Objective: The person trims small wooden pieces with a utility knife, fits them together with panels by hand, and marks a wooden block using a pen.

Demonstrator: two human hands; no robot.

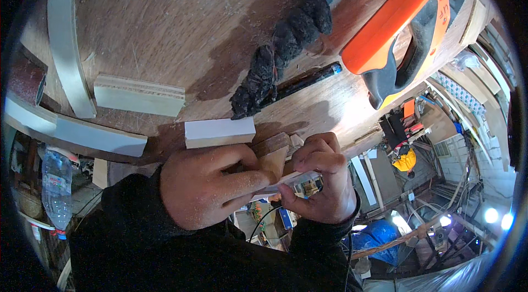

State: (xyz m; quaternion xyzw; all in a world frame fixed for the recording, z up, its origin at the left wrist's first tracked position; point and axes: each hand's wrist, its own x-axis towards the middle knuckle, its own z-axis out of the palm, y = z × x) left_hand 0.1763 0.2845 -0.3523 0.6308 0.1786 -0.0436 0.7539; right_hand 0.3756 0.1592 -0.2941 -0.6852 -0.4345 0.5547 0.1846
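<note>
At the near edge of the workbench, my left hand (212,187) is closed, its fingers pressed on a small wooden block (273,162). My right hand (325,179) is bent, thumb and fingers closed round the end of a pale wooden strip (305,178) beneath that block. My hands hide much of both pieces. Just beyond my left knuckles lies a wooden offcut with a white face (220,132). Fine dust clings to my left hand.
A handsaw with an orange and black handle (396,33) lies at the far right. Beside it are a tool with a black wrapped handle (286,50) and a black pen (308,82). Several wooden offcuts (137,95) lie left. A plastic bottle (56,187) stands below the bench.
</note>
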